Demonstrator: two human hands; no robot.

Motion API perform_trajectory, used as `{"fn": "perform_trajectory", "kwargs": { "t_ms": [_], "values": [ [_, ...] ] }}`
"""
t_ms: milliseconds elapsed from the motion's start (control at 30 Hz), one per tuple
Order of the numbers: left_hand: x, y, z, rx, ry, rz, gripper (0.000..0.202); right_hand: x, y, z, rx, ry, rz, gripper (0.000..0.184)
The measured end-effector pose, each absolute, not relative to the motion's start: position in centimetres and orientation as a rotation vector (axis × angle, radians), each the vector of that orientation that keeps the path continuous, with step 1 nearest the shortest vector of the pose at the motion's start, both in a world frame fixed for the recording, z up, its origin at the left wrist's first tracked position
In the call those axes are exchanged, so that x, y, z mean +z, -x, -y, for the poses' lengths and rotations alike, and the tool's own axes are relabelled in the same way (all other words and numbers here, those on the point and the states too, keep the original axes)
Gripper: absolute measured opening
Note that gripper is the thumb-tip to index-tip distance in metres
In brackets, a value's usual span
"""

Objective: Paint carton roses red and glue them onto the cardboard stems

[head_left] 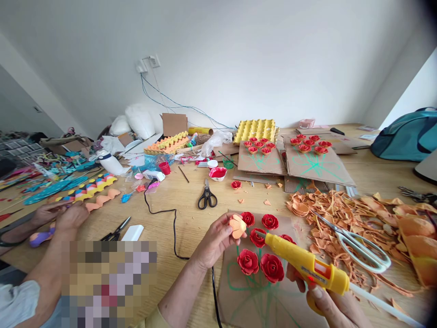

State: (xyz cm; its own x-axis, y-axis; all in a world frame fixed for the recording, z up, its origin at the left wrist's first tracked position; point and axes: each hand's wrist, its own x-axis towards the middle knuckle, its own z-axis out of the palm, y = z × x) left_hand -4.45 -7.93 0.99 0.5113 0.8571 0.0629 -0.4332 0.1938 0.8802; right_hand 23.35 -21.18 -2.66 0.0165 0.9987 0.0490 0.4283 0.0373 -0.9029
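In my left hand [215, 239] is a small orange paper flower [236, 226], pinched by the fingers with its underside facing the glue gun. My right hand [327, 298] grips a yellow hot glue gun [303, 259], whose nozzle points left, close to the flower. A white glue stick [382, 304] juts from its rear. Beneath both hands lies a cardboard sheet [235, 296] with green painted stems and several red paper roses [272, 268] on it. The gun hides part of one rose at the right.
Black scissors [207, 196] lie beyond the cardboard. Orange scraps [327, 228] and white-handled scissors [363, 250] spread at right. Two finished-looking rose boards [316, 166] rest behind, near a yellow egg tray [255, 131]. A black cord [175, 228] crosses the table. Another person's hands [70, 216] work at left.
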Motion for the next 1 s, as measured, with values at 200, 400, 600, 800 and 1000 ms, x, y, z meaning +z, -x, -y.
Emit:
{"fn": "perform_trajectory", "kwargs": {
  "t_ms": [200,400,600,800,1000],
  "values": [
    [1.3,5.6,7.0,1.112,-1.018,-0.673,0.044,-0.7,-23.1,20.3,0.921,1.419,1.435,0.056],
    [1.8,6.2,6.7,1.132,-1.272,-0.900,0.043,-1.9,-23.5,19.4,1.057,1.350,1.288,0.058],
    [1.0,6.2,6.4,0.998,-1.646,-1.064,0.034,-1.9,-23.1,19.0,1.216,1.179,1.128,0.056],
    [0.5,6.2,6.7,0.930,-1.907,-1.110,0.040,-0.2,-22.1,18.9,1.275,1.007,1.048,0.048],
    [0.0,6.5,6.7,0.821,-2.054,-1.153,0.041,0.5,-21.8,18.8,1.313,0.936,0.987,0.043]
  ]
}}
